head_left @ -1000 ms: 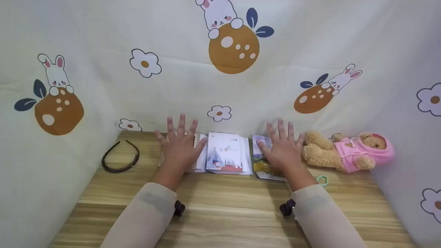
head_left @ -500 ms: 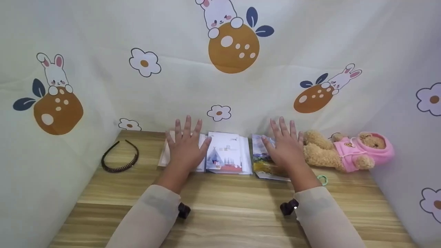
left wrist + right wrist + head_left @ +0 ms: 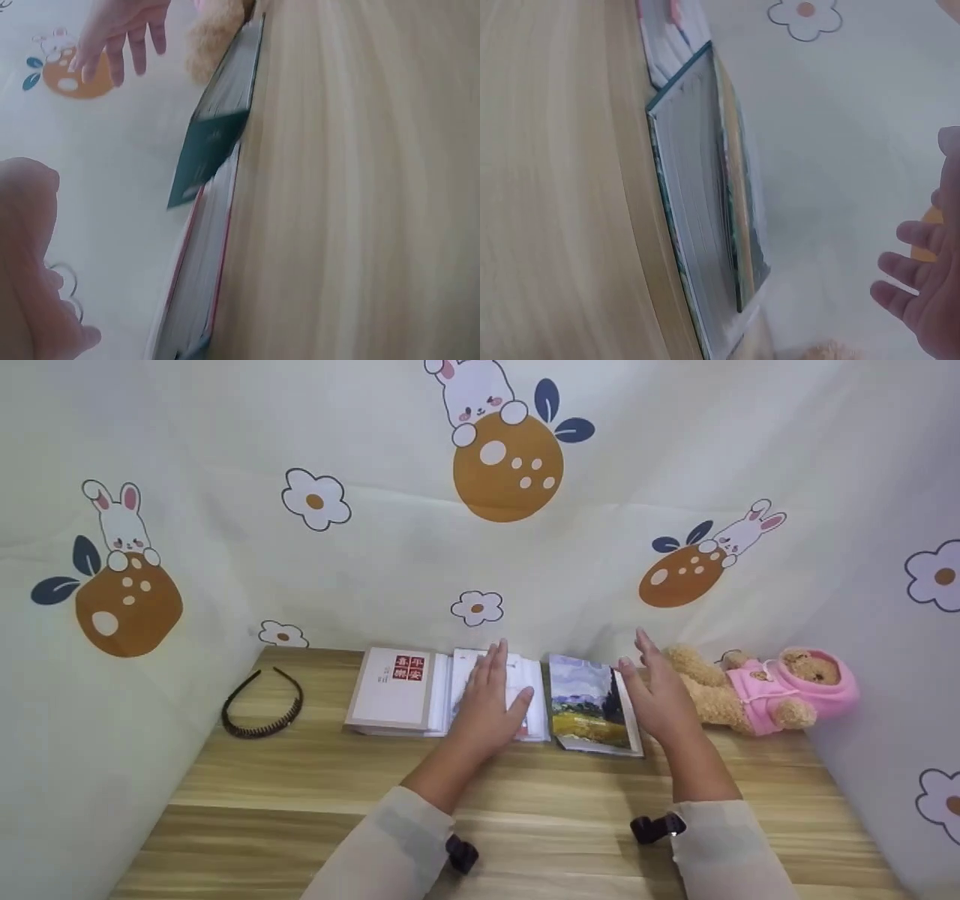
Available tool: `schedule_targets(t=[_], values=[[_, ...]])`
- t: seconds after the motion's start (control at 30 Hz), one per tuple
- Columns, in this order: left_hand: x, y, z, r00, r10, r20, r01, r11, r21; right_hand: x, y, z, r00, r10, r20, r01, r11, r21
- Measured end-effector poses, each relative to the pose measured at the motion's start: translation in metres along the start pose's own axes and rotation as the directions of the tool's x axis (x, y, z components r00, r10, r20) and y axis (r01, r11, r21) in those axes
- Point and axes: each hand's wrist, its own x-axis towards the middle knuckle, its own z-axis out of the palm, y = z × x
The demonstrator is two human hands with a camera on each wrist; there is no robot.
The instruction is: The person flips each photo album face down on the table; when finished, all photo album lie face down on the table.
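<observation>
In the head view my left hand (image 3: 491,705) is held over the middle book (image 3: 536,697), fingers straight and thumb apart, nothing in its grasp. My right hand (image 3: 661,694) is turned on edge beside the right-hand book (image 3: 589,705), which has a painted landscape cover, and it too is empty with straight fingers. The left wrist view shows the left hand (image 3: 34,262) above the level of the books. From the right wrist view, the right hand (image 3: 930,277) stands apart from the landscape book's pages (image 3: 694,165). A beige book (image 3: 394,690) with red characters lies at the left.
A dark toothed headband (image 3: 262,727) lies at the table's left end. At the right, a teddy bear (image 3: 757,694) in a pink hoodie lies on its back. A patterned cloth (image 3: 390,562) hangs behind the wooden table (image 3: 525,810).
My left hand has moved right, from the beige book to the middle one. The right hand has shifted right and turned on edge, uncovering the landscape book. Both remain empty.
</observation>
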Motion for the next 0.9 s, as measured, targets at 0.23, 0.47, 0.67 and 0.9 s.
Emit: schedule_targets(t=[0.23,0.47,0.67,0.9], values=[[-0.016,0.026,0.046,0.985,-0.081,0.15,0.129,0.932,-0.34,-0.009,0.015,-0.005,0.995,0.088,0.039,-0.093,0.979,0.184],[-0.012,0.037,0.073,0.978,-0.135,0.16,0.192,0.884,-0.426,-0.012,0.027,0.005,0.989,0.092,0.112,-0.122,0.943,0.309],[-0.014,0.032,0.078,0.964,-0.18,0.197,0.25,0.867,-0.431,-0.014,0.028,0.017,0.968,0.134,0.213,-0.193,0.938,0.287],[-0.015,0.024,0.078,0.967,-0.126,0.22,0.212,0.878,-0.429,-0.017,0.031,0.027,0.954,0.126,0.273,-0.149,0.987,0.065]])
